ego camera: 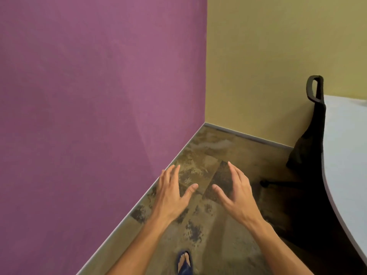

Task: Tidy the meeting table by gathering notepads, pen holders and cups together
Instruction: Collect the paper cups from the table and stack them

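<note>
Your left hand point(172, 192) and right hand point(236, 192) hover spread, holding nothing; the table point(345, 147) (edge only) shows no gathered items.

Not much of the white table point(345, 155) makes it in: it's sliced off by the edge at 3 o'clock, so only a curved strip of its top shows, and whatever sits further along it is out of view. A tiny dark sliver at its far corner near 2 o'clock is too small to identify. The black chair point(309, 135) is tucked half behind the table, seat hidden, base lost in shadow. Down at 6 o'clock, a foot in a blue sandal point(184, 262) gets cropped, and both forearms run off the bottom edge.
</note>
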`<state>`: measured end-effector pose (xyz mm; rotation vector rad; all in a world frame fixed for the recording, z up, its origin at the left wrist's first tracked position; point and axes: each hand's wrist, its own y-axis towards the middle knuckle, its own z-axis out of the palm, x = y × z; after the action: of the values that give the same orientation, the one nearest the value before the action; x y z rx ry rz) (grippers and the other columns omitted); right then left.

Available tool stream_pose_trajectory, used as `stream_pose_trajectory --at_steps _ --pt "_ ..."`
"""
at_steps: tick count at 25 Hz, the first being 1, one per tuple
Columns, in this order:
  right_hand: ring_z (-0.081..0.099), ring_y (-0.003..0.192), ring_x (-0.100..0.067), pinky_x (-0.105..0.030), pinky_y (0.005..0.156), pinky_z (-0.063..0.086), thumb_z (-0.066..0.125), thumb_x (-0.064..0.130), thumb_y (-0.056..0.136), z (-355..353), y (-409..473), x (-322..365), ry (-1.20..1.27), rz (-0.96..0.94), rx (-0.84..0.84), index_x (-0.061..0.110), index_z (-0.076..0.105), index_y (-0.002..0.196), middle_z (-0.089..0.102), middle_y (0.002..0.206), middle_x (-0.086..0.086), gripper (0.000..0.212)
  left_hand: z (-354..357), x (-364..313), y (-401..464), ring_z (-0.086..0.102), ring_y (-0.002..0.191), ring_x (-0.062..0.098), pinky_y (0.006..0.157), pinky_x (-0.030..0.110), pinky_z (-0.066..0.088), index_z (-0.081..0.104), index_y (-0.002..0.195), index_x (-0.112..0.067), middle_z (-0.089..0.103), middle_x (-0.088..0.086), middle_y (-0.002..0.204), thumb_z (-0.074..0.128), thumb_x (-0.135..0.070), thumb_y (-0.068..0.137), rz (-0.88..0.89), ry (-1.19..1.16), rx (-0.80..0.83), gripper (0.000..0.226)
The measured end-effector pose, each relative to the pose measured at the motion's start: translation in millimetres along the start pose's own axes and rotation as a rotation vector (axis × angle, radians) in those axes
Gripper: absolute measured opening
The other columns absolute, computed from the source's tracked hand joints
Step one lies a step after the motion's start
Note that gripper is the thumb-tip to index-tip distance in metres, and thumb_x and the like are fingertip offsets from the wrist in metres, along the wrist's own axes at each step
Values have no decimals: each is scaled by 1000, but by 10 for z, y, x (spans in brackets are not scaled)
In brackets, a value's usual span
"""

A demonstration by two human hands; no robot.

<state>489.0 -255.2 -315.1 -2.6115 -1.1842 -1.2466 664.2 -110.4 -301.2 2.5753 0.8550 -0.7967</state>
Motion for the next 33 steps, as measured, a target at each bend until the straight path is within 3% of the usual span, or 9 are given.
stream_pose_trajectory --at_steps 11,19,24,33 --pt "26 145 -13 -31 118 23 47 68 90 317 2510 -510 -99 199 -200 24 20 159 32 158 2 86 82 38 3254 15 149 22 119 49 26 17 157 -20 18 1 162 33 -79 84 237 3 112 95" --pt "23 147 -11 -28 119 20 48 67 90 147 4023 -1573 -147 267 -271 22 21 158 32 158 -1 86 880 -453 5106 10 151 20 119 49 25 13 157 -23 12 -4 163 30 -85 81 348 -20 184 99" --pt "20 147 -9 -23 116 16 46 71 90 -62 5049 -2216 -128 301 -291 25 18 159 29 159 3 87 1348 -975 6230 1 152 17 123 45 15 10 157 -26 7 -5 164 23 -92 74 415 36 236 106" --pt "21 147 -10 -27 117 18 50 69 90 -371 6600 -3130 -213 418 -393 28 15 159 27 161 4 87 2197 -1609 8100 11 151 21 120 47 24 16 156 -23 15 -1 162 27 -87 77 526 -28 371 103"
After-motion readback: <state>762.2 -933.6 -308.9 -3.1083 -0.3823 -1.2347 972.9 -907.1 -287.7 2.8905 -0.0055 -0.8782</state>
